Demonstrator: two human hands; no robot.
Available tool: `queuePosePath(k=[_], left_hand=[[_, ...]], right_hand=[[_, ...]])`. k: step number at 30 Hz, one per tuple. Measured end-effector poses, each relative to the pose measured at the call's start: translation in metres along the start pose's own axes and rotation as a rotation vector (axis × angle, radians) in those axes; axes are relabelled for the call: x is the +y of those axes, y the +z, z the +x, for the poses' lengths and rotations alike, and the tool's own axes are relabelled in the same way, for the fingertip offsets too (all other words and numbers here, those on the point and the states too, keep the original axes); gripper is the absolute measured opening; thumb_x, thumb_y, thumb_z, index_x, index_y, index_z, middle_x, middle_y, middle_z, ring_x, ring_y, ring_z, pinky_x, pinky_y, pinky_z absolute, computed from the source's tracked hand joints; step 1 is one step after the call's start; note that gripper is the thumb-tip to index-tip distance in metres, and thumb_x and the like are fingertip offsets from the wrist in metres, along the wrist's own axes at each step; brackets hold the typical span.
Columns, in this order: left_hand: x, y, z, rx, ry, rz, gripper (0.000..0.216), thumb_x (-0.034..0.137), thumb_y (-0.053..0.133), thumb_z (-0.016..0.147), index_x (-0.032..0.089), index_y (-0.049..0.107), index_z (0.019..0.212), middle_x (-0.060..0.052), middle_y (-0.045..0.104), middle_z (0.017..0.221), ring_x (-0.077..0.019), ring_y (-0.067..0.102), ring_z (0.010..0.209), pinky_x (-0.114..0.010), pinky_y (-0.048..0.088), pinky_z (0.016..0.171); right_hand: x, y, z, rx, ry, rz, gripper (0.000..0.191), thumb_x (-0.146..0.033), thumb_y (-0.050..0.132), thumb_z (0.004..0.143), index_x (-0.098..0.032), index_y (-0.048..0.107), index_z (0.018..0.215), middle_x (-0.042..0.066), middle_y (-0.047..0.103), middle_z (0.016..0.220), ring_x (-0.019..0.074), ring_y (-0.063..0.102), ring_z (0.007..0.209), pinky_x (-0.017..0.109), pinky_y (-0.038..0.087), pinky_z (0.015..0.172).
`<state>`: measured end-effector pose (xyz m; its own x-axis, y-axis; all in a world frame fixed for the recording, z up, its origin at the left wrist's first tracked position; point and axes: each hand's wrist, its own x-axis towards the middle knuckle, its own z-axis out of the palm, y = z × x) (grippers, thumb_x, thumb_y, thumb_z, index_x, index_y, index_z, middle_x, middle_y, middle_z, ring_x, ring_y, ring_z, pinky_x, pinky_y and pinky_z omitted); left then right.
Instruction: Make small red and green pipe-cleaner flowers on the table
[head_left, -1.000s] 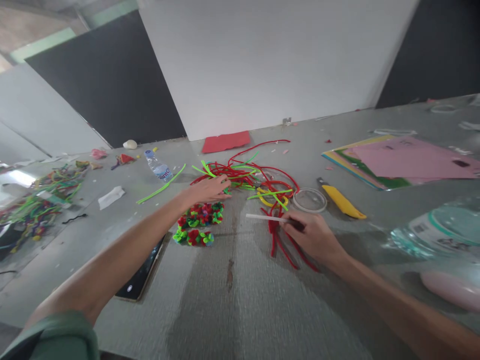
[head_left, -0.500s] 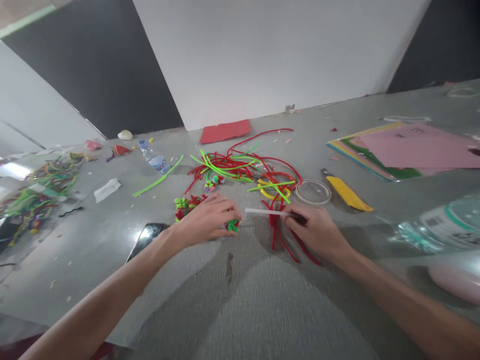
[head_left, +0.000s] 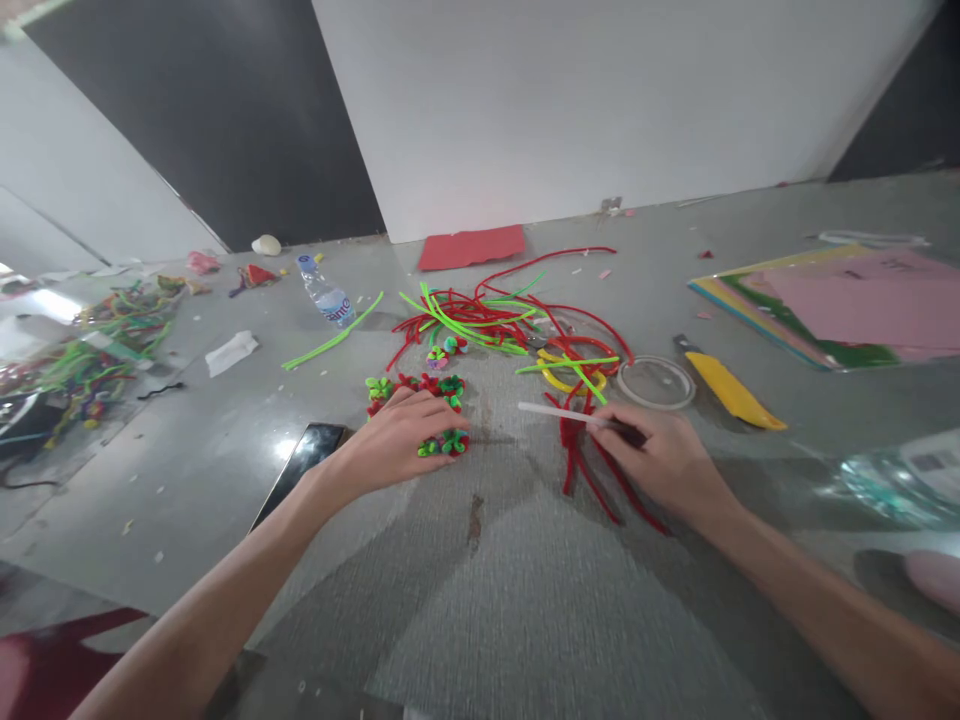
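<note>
My left hand (head_left: 405,430) is closed, its fingers curled over red and green pipe-cleaner flowers (head_left: 444,443). More of these flowers (head_left: 431,384) lie in a cluster behind and under it, partly covered by the hand. In a pinch grip, my right hand (head_left: 656,450) holds a whitish, translucent glue stick (head_left: 551,409) pointing left; a dark part shows near the fingers. Below the stick, a bundle of red pipe cleaners (head_left: 571,440) rests on the table. Two small multicoloured flowers (head_left: 436,357) sit behind the cluster.
Loose red and green pipe cleaners (head_left: 472,322) lie behind the hands. Rightward are a tape roll (head_left: 688,390), a yellow cutter (head_left: 735,390), coloured sheets (head_left: 862,300) and a large bottle (head_left: 907,480). Leftward are a phone (head_left: 300,470) and a small water bottle (head_left: 326,295).
My left hand has moved left, back over the flower cluster, with the green-and-red flower at its fingertips. My right hand still holds the stick. The whole view has shifted slightly.
</note>
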<state>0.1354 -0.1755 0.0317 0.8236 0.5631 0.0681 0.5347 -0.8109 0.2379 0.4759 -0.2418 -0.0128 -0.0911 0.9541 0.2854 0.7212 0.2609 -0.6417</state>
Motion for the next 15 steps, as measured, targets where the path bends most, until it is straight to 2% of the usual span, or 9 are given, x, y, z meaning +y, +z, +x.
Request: queuePosePath(k=[1,3,5,8,11,15], left_hand=[[-0.001,-0.008,0.004,0.018,0.002,-0.003,0.027,0.035,0.070,0.098,0.026,0.067,0.123,-0.005,0.073,0.122,-0.0252,0.066,0.117,-0.043,0.047,0.104],[-0.006,-0.029,0.016,0.139,-0.058,0.002,0.025,0.036,0.066,0.099,0.024,0.069,0.121,-0.007,0.073,0.122,-0.0241,0.067,0.114,-0.041,0.049,0.103],[-0.015,-0.051,0.033,0.236,-0.243,0.098,0.025,0.035,0.063,0.099,0.022,0.072,0.117,-0.009,0.074,0.119,-0.0253,0.068,0.109,-0.041,0.050,0.099],[-0.031,-0.068,0.064,0.115,-0.525,0.217,0.017,0.026,0.067,0.092,0.023,0.076,0.105,-0.008,0.077,0.105,-0.0263,0.071,0.097,-0.039,0.052,0.089],[-0.048,-0.059,0.090,0.079,-0.542,0.205,0.023,0.019,0.070,0.084,0.022,0.076,0.106,-0.009,0.079,0.104,-0.0270,0.072,0.094,-0.037,0.053,0.086],[-0.065,-0.033,0.106,0.039,-0.466,0.161,0.041,0.020,0.072,0.085,0.026,0.071,0.125,-0.006,0.074,0.131,-0.0253,0.070,0.114,-0.032,0.051,0.094]], right_hand=[[0.000,0.001,0.000,0.004,-0.005,-0.004,0.022,-0.030,0.055,0.093,-0.022,0.067,0.077,-0.002,0.068,0.067,0.0145,0.060,0.060,0.026,0.042,0.061],[0.001,0.002,0.000,0.012,-0.008,-0.005,0.022,-0.031,0.056,0.093,-0.022,0.067,0.076,-0.002,0.067,0.067,0.0142,0.059,0.059,0.026,0.041,0.059],[0.002,0.003,-0.001,0.022,-0.005,0.000,0.022,-0.032,0.057,0.093,-0.022,0.068,0.077,-0.001,0.068,0.067,0.0142,0.059,0.059,0.026,0.040,0.059],[0.003,0.002,-0.001,0.028,-0.007,-0.007,0.021,-0.032,0.058,0.094,-0.022,0.069,0.079,-0.002,0.066,0.066,0.0141,0.057,0.059,0.026,0.040,0.059],[0.002,0.000,-0.001,0.025,-0.024,-0.020,0.021,-0.030,0.057,0.095,-0.022,0.069,0.078,-0.002,0.064,0.065,0.0140,0.056,0.059,0.026,0.039,0.059],[0.001,-0.001,-0.001,0.003,-0.057,-0.006,0.022,-0.028,0.056,0.095,-0.023,0.069,0.078,-0.002,0.066,0.066,0.0145,0.058,0.060,0.026,0.041,0.059]])
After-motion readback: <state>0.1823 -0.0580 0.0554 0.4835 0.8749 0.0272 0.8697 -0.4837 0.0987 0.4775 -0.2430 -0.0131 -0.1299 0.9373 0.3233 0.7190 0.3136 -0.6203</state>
